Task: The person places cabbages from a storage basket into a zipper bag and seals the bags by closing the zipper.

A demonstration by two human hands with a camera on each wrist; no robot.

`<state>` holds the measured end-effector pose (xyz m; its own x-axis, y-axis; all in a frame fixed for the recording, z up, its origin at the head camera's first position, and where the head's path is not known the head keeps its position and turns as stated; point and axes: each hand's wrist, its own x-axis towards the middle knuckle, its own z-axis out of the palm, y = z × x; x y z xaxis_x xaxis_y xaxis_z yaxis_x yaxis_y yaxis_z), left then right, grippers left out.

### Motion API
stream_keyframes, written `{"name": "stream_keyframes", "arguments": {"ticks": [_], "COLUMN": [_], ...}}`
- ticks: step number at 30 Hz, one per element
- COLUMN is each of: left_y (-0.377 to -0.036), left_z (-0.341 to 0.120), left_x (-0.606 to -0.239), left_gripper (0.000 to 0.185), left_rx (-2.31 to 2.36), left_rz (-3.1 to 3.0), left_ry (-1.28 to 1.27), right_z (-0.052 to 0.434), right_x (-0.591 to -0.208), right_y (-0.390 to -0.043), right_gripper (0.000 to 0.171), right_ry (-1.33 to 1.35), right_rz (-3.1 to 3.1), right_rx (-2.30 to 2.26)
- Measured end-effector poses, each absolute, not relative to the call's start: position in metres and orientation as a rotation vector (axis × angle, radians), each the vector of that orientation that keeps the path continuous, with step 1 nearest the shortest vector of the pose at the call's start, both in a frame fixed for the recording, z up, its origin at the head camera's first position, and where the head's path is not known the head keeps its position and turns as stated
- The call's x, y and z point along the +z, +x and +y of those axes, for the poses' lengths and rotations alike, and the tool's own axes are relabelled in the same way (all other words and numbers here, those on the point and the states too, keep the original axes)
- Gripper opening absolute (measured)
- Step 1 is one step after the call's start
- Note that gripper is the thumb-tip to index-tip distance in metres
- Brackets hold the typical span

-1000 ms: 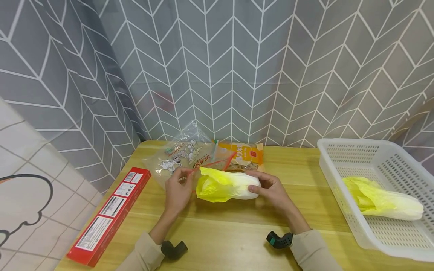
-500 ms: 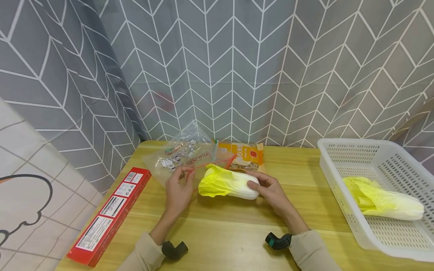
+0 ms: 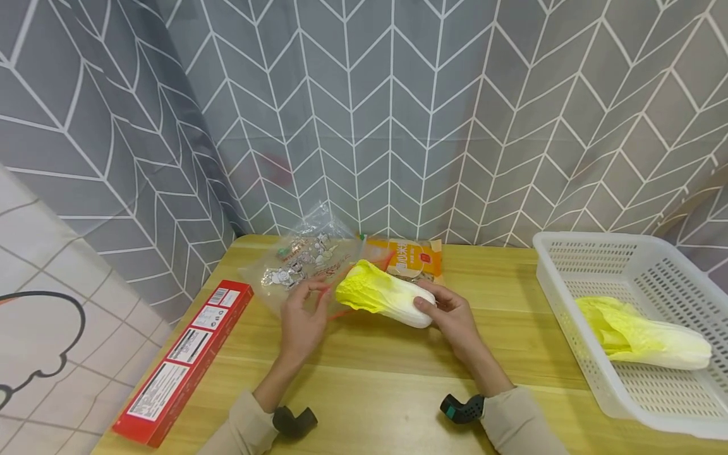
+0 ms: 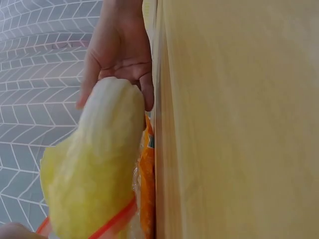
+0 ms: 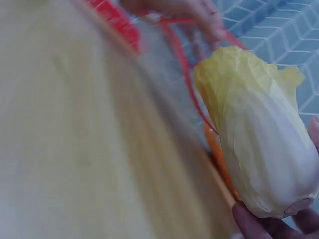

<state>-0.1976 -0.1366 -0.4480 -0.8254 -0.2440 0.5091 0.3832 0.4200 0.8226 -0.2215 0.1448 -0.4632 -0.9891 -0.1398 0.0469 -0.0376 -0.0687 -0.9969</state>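
My right hand [image 3: 452, 319] grips a small napa cabbage [image 3: 392, 297] by its white base, thumb on the near side. The yellow leafy end points left and away, tilted into the mouth of a clear zip bag [image 3: 301, 262] with a red edge and cartoon print. My left hand [image 3: 304, 322] pinches the bag's red rim on the left side of the mouth. In the left wrist view, the red rim [image 4: 117, 218] crosses in front of the cabbage's leaves. The right wrist view shows the cabbage [image 5: 264, 144] above the table, its base in my fingers.
Behind the cabbage lies an orange food packet [image 3: 426, 256]. A long red box [image 3: 184, 363] lies along the table's left side. At the right stands a white perforated basket [image 3: 603, 243] with another napa cabbage [image 3: 654, 338] in it. A patterned curtain [image 3: 392, 126] hangs behind the table.
The cabbage's leafy end has swung away from me and up, from in front of the bag's rim into its mouth. My left hand has shifted slightly right with the rim.
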Motion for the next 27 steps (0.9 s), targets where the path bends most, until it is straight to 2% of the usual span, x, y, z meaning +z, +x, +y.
{"name": "stream_keyframes", "arguments": {"ticks": [10, 21, 24, 27], "left_y": [-0.197, -0.194, -0.194, -0.195], "left_z": [-0.136, -0.129, -0.129, -0.129], "left_x": [-0.448, -0.449, -0.450, -0.450], "left_gripper": [0.005, 0.008, 0.007, 0.007], "left_rx": [-1.447, -1.451, -1.429, -1.417], "left_rz": [-2.053, -2.102, -2.094, -2.074], "left_ry": [-0.117, -0.176, -0.176, -0.184], "right_z": [0.125, 0.106, 0.103, 0.105], "right_x": [-0.468, -0.467, -0.469, -0.471], "right_y": [-0.211, -0.203, -0.201, -0.201], "right_gripper": [0.046, 0.042, 0.043, 0.052], "right_ry": [-0.609, -0.276, -0.348, -0.533], "right_rz": [2.505, 2.383, 2.389, 2.451], "right_rx": [-2.027, -2.260, -2.221, -2.066]}}
